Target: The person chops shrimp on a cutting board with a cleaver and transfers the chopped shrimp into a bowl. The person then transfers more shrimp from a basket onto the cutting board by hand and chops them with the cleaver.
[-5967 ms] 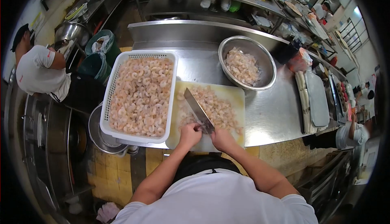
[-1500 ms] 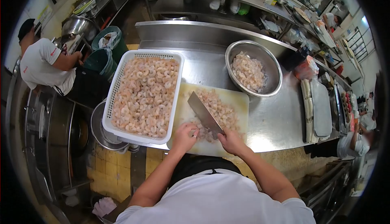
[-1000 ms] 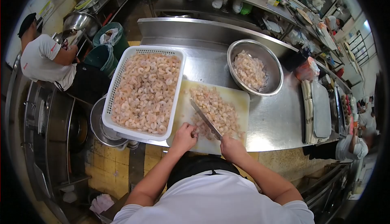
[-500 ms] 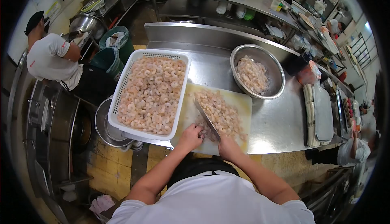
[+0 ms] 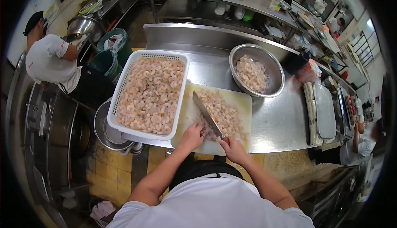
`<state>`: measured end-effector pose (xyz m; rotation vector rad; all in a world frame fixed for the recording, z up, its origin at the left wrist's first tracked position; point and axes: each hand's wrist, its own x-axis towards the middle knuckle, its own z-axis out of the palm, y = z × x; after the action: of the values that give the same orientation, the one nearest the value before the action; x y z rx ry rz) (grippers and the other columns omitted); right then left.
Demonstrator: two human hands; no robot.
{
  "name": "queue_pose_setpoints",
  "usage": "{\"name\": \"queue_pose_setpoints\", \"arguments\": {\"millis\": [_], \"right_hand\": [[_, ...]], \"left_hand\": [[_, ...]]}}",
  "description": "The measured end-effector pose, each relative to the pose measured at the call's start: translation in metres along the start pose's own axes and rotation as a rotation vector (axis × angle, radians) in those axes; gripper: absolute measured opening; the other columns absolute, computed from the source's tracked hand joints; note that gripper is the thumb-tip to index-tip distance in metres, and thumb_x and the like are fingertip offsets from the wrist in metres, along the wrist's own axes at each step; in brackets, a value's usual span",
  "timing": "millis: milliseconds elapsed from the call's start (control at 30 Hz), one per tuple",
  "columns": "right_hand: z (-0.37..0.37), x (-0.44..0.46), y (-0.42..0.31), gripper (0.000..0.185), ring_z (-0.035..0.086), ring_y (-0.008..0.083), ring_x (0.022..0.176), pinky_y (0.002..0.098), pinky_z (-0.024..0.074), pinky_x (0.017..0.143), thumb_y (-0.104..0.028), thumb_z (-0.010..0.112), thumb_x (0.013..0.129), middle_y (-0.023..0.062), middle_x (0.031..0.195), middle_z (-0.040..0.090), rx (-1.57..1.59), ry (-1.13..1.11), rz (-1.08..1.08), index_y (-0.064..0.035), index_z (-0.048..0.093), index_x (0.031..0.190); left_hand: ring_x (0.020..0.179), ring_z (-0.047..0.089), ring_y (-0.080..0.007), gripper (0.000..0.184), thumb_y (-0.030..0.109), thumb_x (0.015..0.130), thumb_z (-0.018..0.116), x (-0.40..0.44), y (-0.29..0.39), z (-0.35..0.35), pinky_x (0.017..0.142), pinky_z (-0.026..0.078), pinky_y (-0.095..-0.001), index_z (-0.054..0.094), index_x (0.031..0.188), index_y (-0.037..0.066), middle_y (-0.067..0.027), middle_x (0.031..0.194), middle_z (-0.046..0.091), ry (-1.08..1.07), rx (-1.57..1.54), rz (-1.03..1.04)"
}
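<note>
My right hand (image 5: pixel 234 150) is wrapped round the handle of a kitchen knife (image 5: pixel 207 115), whose blade slants up and left across a heap of peeled shrimp pieces (image 5: pixel 225 114). The heap lies on a pale cutting board (image 5: pixel 245 100). Left of the blade, near the board's front edge, my left hand (image 5: pixel 192 136) has its fingers curled against some shrimp; the fingertips are partly hidden. A white perforated basket (image 5: pixel 184 75), full of whole peeled shrimp (image 5: pixel 153 96), stands to the left. Behind the board on the right, a steel bowl (image 5: pixel 278 88) holds more shrimp pieces (image 5: pixel 251 74).
The steel table (image 5: pixel 273 124) has a raised back edge. At its right end stand upright trays (image 5: pixel 324 112) and a plastic bag (image 5: pixel 309 71). Under the basket's left side is a metal basin (image 5: pixel 101 122). A person (image 5: pixel 51 62) stands at the left, near green bins (image 5: pixel 105 62).
The whole view has shifted slightly left and up. The knife's handle end is a little lower on the board relative to the shrimp, its blade still across the heap. Both hands keep their grip.
</note>
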<state>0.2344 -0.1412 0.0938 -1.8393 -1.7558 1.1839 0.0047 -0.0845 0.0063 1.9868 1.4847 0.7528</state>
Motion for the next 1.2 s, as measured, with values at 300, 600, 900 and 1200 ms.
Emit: {"name": "queue_pose_setpoints", "arguments": {"millis": [300,600,900,1200], "right_hand": [[-0.023,-0.052,-0.050,0.039,0.071,0.0504,0.088,0.0539,0.0541,0.077,-0.032,0.061,0.109,0.0312,0.092,0.072,-0.008,0.061,0.101,0.0076,0.065,0.105],[0.013,-0.032,-0.030,0.040,0.069,0.0538,0.087,0.0595,0.0535,0.077,-0.034,0.058,0.109,0.0325,0.091,0.071,-0.208,0.023,0.078,0.0052,0.062,0.102],[0.022,0.016,-0.025,0.038,0.069,0.0527,0.090,0.0581,0.0533,0.077,-0.032,0.059,0.108,0.0316,0.093,0.072,-0.138,0.101,-0.021,0.0056,0.063,0.106],[-0.015,-0.043,-0.057,0.041,0.069,0.0544,0.088,0.0596,0.0541,0.078,-0.033,0.059,0.109,0.0330,0.091,0.072,-0.137,0.000,0.081,0.0072,0.062,0.103]], "left_hand": [[0.089,0.073,-0.0353,0.021,0.013,0.084,0.081,0.007,-0.010,-0.003,0.082,0.060,-0.0459,0.076,0.101,0.002,-0.0160,0.097,0.071,-0.111,-0.050,-0.023],[0.085,0.072,-0.0402,0.017,0.016,0.083,0.080,0.016,0.000,-0.018,0.081,0.060,-0.0475,0.074,0.089,0.001,-0.0189,0.094,0.072,-0.174,-0.011,-0.039],[0.084,0.074,-0.0373,0.019,0.015,0.082,0.079,0.015,-0.012,-0.011,0.079,0.060,-0.0458,0.078,0.095,0.001,-0.0188,0.092,0.074,-0.156,-0.076,-0.046],[0.086,0.074,-0.0388,0.015,0.010,0.081,0.076,0.013,-0.007,-0.007,0.082,0.060,-0.0464,0.078,0.093,0.001,-0.0193,0.092,0.074,-0.126,-0.115,-0.099]]}}
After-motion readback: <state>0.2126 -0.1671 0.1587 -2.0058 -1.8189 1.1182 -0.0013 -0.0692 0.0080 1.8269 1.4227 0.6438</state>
